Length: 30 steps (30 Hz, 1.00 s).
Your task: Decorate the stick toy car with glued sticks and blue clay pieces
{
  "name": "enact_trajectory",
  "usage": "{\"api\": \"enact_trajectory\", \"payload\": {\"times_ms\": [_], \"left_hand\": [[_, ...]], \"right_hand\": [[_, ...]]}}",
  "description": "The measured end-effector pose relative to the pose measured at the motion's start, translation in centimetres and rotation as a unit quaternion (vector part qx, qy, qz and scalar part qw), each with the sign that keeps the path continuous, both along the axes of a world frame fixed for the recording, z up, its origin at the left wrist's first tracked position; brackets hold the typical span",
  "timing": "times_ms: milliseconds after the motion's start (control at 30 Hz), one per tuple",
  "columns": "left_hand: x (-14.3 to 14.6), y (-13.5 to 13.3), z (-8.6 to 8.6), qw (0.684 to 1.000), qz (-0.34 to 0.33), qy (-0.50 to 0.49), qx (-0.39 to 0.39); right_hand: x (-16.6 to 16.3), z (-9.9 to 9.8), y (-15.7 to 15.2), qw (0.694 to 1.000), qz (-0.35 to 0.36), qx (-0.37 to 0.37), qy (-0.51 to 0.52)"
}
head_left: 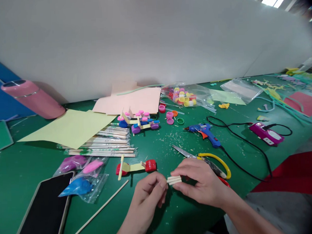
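Both my hands meet low in the middle over the green table (24,169). My left hand (148,195) and my right hand (199,183) pinch a small bundle of short wooden stick pieces (174,180) between their fingertips. Just behind them lies a small cart with red bottle-cap wheels and a yellow paper body (136,166). A long wooden stick (101,208) lies to the left of my left hand. Scissors with yellow and red handles (206,160) lie right behind my right hand.
A blue glue gun (205,131) with a black cord lies at the right, near a purple device (266,134). Packs of sticks (106,146), a finished cap car (139,122), coloured paper sheets (69,128), a bag of caps (183,95), balloons in bags (81,177), a tablet (44,213) and a pink flask (32,99) surround them.
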<state>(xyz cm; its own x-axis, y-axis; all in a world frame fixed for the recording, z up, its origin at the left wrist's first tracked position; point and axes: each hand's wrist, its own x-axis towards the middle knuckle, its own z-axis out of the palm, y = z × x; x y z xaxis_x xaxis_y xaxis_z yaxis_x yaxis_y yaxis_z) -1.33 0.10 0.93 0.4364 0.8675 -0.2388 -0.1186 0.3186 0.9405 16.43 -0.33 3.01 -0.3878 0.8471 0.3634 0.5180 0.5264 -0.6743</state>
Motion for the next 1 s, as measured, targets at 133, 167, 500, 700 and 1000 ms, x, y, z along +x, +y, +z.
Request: {"api": "enact_trajectory", "payload": {"times_ms": [133,167,500,700,1000], "left_hand": [[0.06,0.02,0.1,1.0,0.002,0.002,0.001],[0.06,0.01,0.1,1.0,0.001,0.003,0.001],[0.03,0.01,0.11,1.0,-0.002,0.008,0.008],[0.03,0.02,0.19,1.0,0.001,0.012,0.008],[0.13,-0.05,0.28,1.0,0.004,0.023,0.008]], "right_hand": [[0.08,0.08,0.0,1.0,0.0,0.007,-0.001],[0.09,0.1,0.0,1.0,0.0,0.008,-0.001],[0.1,0.02,0.0,1.0,0.005,0.01,0.002],[0.08,0.02,0.07,1.0,0.003,0.008,0.0],[-0.11,0.19,-0.05,1.0,-0.007,-0.008,-0.001]]}}
